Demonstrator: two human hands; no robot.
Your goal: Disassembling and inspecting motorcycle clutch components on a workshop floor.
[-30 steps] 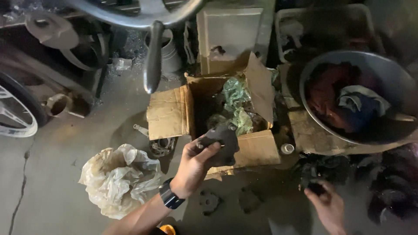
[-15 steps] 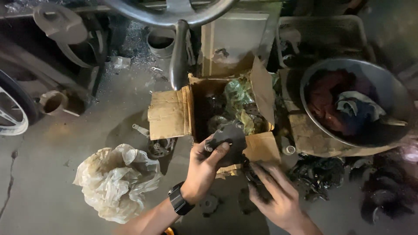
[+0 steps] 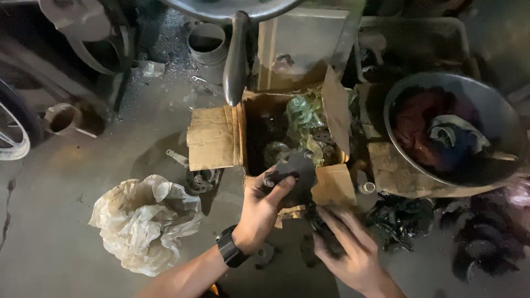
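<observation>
The left hand (image 3: pixel 262 207) has its grip closed on a dark metal part (image 3: pixel 292 174), thumb on its left side and fingers across its near face, holding it over the near edge of an open cardboard box (image 3: pixel 212 138). The part looks flat, dull grey-black and roughly rounded, with a small pale stub by the thumb; its far side blends into the box's shadow and its exact shape is hard to make out. A black watch (image 3: pixel 228 251) sits on that wrist.

The right hand (image 3: pixel 348 248), just right and nearer, curls its fingers around a small dark object (image 3: pixel 323 226) on the floor; most of it is hidden under the fingers, so I cannot tell whether the grip is fully closed on it.

Inside the box lie green plastic wrapping (image 3: pixel 303 113) and more dark pieces, unclear in the gloom. Left of the hands a crumpled pale plastic bag (image 3: pixel 143 221) rests on the concrete floor (image 3: pixel 61 221), with open floor beyond it. To the right a large metal bowl (image 3: pixel 497 116) holds rags, and black lumps crowd the floor below it. A wheel rim (image 3: pixel 14 132) is cut off at the left edge, and a steering wheel (image 3: pixel 234 16) at the far edge.
</observation>
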